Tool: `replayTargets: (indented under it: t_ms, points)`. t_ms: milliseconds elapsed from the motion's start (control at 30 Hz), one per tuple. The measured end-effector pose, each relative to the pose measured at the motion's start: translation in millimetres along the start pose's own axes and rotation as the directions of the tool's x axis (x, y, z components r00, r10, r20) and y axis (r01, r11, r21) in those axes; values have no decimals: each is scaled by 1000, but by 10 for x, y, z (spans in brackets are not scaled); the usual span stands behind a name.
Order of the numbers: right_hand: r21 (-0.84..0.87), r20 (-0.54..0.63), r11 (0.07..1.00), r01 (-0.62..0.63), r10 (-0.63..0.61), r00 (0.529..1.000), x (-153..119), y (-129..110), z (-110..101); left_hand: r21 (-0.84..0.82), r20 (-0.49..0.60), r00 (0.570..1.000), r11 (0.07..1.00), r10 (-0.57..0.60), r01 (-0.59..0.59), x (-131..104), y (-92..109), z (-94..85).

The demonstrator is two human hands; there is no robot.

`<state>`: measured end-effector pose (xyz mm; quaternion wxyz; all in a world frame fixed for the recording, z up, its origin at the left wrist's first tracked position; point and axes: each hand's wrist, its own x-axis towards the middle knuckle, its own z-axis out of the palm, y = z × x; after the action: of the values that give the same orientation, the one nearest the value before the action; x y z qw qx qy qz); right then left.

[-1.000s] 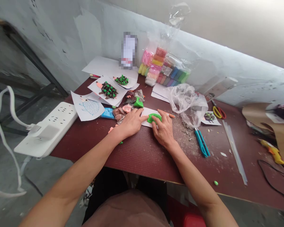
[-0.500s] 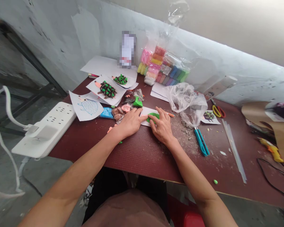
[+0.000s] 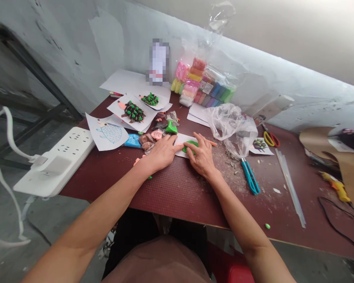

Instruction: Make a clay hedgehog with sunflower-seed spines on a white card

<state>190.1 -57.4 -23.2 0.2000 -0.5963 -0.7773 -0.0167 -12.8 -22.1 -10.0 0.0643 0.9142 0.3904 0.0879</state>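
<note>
A flat green clay shape (image 3: pixel 190 146) lies on a small white paper (image 3: pixel 181 139) in front of me. My left hand (image 3: pixel 163 152) rests at the paper's left part, its fingers spread and the index finger pointing toward the clay. On the right side, my right hand (image 3: pixel 202 156) lies with fingers apart, its fingertips on the green clay. Left of my left hand are brown clay in a wrapper (image 3: pixel 146 142), a pink lump (image 3: pixel 157 135) and a blue packet (image 3: pixel 133 140). A bright green piece (image 3: pixel 171 127) sits just behind that hand.
Hedgehog pictures (image 3: pixel 133 112) and a blue drawing (image 3: pixel 111 133) lie left, near a white power strip (image 3: pixel 54 163). Coloured clay packs (image 3: pixel 205 84) lean at the wall. Rightward are a plastic bag (image 3: pixel 231 124), a teal cutter (image 3: pixel 250 176), scissors (image 3: pixel 270 138) and a glue gun (image 3: pixel 338 187).
</note>
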Motion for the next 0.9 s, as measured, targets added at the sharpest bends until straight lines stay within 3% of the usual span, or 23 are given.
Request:
replayTargets:
  t_ms: [567,900]
  points:
    - [66,-26,998,-13,14,1000,-13,72,48,-22,-34,999,1000,20,-20,-8,-20,11]
    - [12,-40,1000,20,-20,999,-27,13,-12,-14,-28,1000,1000,5,-5,-9,-22,17]
